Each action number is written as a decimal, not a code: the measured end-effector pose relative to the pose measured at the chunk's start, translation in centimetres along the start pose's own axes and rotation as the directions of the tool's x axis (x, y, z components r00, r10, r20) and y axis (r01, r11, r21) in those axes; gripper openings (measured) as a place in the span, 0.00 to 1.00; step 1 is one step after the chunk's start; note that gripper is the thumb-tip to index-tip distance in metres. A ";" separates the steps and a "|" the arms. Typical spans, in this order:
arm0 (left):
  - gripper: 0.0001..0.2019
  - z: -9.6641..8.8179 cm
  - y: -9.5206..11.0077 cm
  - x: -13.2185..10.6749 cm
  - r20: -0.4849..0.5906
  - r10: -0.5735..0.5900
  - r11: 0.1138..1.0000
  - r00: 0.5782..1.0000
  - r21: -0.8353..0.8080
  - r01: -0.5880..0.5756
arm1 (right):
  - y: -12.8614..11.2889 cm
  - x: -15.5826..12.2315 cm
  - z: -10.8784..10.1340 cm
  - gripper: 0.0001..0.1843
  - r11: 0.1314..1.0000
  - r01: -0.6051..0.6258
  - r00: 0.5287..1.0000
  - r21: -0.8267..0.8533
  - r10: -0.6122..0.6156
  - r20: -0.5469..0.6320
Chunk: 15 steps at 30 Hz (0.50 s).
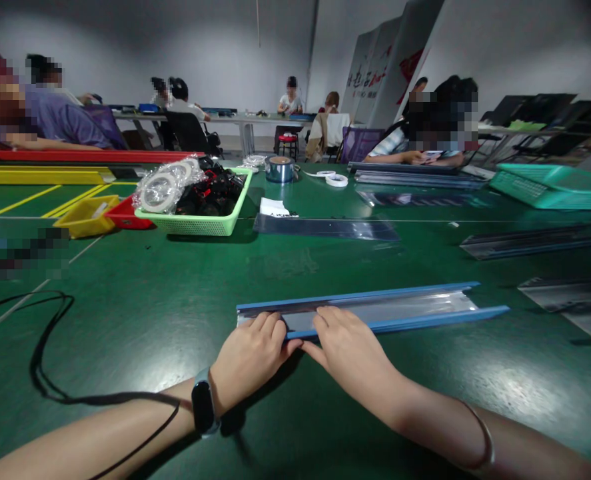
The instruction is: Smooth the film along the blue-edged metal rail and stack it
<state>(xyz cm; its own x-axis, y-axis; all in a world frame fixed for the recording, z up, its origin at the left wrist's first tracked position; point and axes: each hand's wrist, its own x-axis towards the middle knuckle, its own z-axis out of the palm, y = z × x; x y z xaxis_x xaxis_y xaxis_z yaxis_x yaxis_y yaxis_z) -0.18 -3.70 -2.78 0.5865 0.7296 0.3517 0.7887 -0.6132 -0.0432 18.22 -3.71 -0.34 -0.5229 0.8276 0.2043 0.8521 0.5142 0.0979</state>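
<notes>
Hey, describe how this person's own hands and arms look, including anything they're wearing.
Both hands, left hand and right hand, are ungloved, with no sleeves visible on the forearms. The left wrist wears a fitness band with a dark oblong face and pale grey-blue strap; the right forearm, a thin, pale bangle. A black cable crosses the left forearm.

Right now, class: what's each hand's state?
Left hand: closed, holding the blue-edged clear plastic channel near its left end.
Right hand: closed on the same channel, beside the left.
</notes>
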 end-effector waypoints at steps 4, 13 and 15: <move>0.15 0.2 -0.1 -0.1 -0.018 0.017 1.000 1.000 -0.001 -0.017 | -0.1 -0.4 -0.1 0.18 0.999 0.005 1.000 -0.037 -0.005 -0.017; 0.14 0.2 -0.1 -0.1 -0.020 0.003 1.000 1.000 -0.013 -0.003 | -0.3 -0.2 0.7 0.21 0.987 0.028 0.999 -0.160 -0.032 -0.018; 0.14 0.2 -0.1 -0.2 -0.025 0.003 1.000 1.000 -0.014 -0.003 | -0.3 -0.3 0.7 0.21 0.984 0.050 0.998 -0.173 -0.057 -0.038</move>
<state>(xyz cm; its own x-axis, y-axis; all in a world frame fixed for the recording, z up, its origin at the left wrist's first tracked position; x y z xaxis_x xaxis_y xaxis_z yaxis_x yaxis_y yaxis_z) -0.31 -3.72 -2.99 0.5842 0.7198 0.3751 0.7841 -0.6198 -0.0317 18.14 -3.96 -1.06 -0.5695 0.7877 0.2347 0.8162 0.5083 0.2745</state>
